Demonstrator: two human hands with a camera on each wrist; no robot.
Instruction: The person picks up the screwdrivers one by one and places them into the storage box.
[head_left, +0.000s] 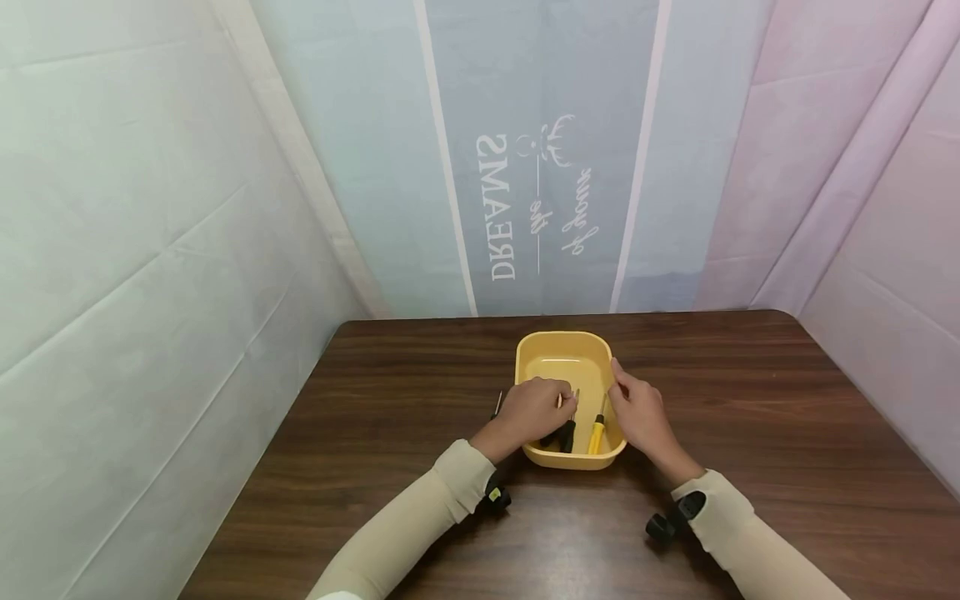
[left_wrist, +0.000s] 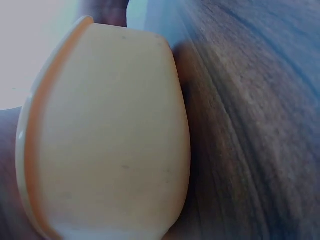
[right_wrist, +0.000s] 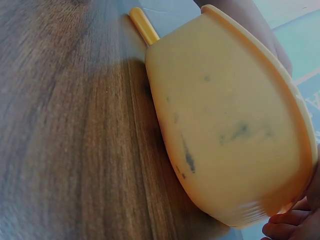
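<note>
A yellow plastic tub [head_left: 561, 367] stands on the dark wooden table [head_left: 750, 400]. My left hand [head_left: 534, 408] reaches over its left rim with the fingers curled about the thin shaft of a black-handled screwdriver [head_left: 567, 433] lying inside. Beside that tool lies a yellow-handled screwdriver [head_left: 597, 432]. My right hand [head_left: 641, 412] holds the tub's right rim, index finger stretched along it. The left wrist view is filled by the tub's outer wall [left_wrist: 110, 135]. The right wrist view shows the tub [right_wrist: 225, 125] from outside, with fingertips [right_wrist: 287, 227] under its rim.
A thin tool [head_left: 497, 404] lies on the table just left of my left hand. Cloth walls close in the table at the back and on both sides. Bare wood [left_wrist: 250, 125] stretches around the tub.
</note>
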